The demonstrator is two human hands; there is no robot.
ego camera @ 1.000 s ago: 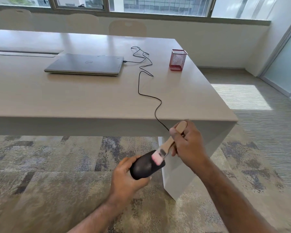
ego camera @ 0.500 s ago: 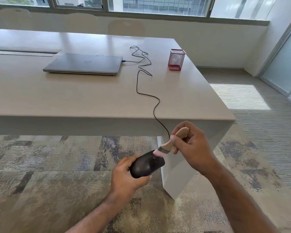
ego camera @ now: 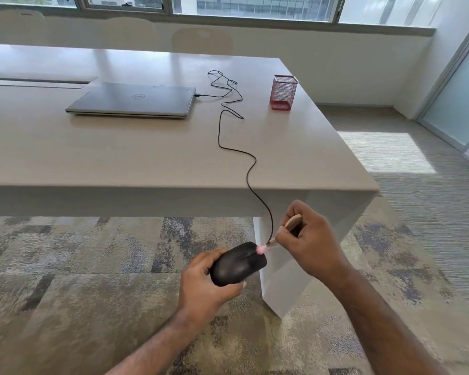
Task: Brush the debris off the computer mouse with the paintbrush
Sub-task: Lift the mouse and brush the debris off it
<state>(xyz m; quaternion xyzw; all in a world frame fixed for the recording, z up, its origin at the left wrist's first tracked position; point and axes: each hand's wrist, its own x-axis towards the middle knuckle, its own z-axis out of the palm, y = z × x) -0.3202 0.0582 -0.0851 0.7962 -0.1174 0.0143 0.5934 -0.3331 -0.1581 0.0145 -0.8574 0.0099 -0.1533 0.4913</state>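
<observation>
A black wired computer mouse [ego camera: 237,265] is held in the air below the table's front edge, above the carpet. My left hand [ego camera: 205,284] grips it from below and from the left side. My right hand [ego camera: 307,243] is closed around the wooden handle of a small paintbrush [ego camera: 291,222]. The brush's pink bristles [ego camera: 261,249] touch the front top edge of the mouse, where its black cable [ego camera: 251,169] leaves and runs up over the table edge.
The cable snakes across the light wooden table [ego camera: 92,158] to a closed grey laptop [ego camera: 133,100]. A red mesh pen holder [ego camera: 283,92] stands near the table's right edge. The white table leg [ego camera: 284,288] is just behind the mouse. Patterned carpet lies below.
The brush has swept from the middle of the mouse's top toward its front edge, and the handle has tilted flatter. My left hand keeps the mouse in the same place.
</observation>
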